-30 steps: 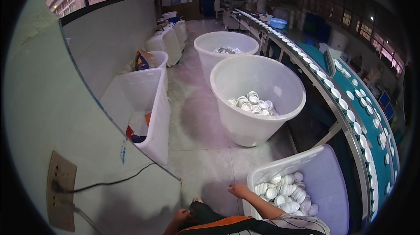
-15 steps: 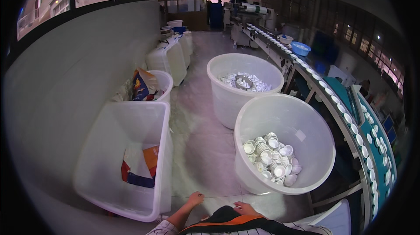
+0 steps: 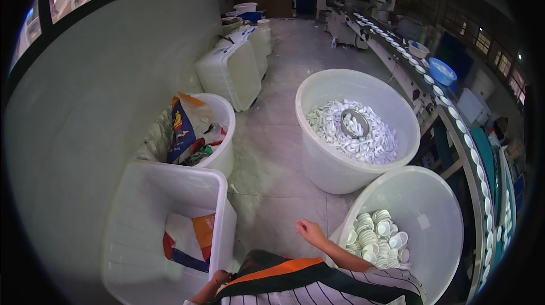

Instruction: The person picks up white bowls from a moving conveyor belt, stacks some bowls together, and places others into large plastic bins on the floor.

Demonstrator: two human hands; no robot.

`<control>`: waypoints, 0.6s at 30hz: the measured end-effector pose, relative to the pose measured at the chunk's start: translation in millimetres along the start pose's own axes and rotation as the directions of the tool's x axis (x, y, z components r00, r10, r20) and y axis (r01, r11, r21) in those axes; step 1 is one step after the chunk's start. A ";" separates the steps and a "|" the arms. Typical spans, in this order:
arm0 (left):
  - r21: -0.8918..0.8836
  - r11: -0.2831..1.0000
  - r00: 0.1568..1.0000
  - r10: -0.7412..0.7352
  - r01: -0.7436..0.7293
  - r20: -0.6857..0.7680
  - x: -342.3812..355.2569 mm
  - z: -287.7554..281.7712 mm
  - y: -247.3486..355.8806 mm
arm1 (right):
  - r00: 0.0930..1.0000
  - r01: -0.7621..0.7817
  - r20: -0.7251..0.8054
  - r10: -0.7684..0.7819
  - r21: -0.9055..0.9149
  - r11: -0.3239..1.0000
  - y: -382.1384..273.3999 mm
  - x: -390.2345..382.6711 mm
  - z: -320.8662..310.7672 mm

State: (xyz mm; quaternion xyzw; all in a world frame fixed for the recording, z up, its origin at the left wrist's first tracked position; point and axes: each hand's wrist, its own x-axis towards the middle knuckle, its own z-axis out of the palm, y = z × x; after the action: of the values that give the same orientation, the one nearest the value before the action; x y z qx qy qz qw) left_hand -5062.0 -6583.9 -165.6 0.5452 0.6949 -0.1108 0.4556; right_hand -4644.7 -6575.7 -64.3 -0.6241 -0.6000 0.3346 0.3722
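My right hand (image 3: 309, 230) is held out ahead of my body over the grey floor, near the rim of a round white tub. Its fingers are loosely bent, with nothing seen in them. Low by my left side is my left hand (image 3: 222, 276), beside the edge of a rectangular white bin (image 3: 230, 214); its fingers are dark and hard to make out. Stacks of small white cups (image 3: 377, 237) lie in the near round tub (image 3: 440, 208). Behind it, a second round tub (image 3: 323, 163) holds many white spoons (image 3: 335, 129) and a metal-rimmed bowl (image 3: 355, 123).
On the left, a round bin (image 3: 224, 157) holds printed sacks (image 3: 181, 129). Large white containers (image 3: 230, 75) lean by the wall. Along the right runs a conveyor (image 3: 448, 140) carrying a row of white cups, with a blue basin (image 3: 443, 71) beside it. Floor runs between bins and tubs.
My view has moved forward and tilted, bringing the spoon tub closer. My right hand has swung forward, while my left hand has dropped back toward my side.
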 end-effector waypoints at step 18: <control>0.430 0.613 0.643 0.760 -0.662 -0.093 308.8 -335.6 489.9 | 0.961 -0.163 -0.228 0.159 -0.001 0.987 19.9 442.8 -100.4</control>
State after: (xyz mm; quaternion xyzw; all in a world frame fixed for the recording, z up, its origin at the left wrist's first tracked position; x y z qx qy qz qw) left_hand -4810.2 -5976.0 -42.5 0.8602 0.4397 0.0307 0.2565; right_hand -4523.1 -6140.2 -18.5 -0.7086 -0.5040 0.2841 0.4039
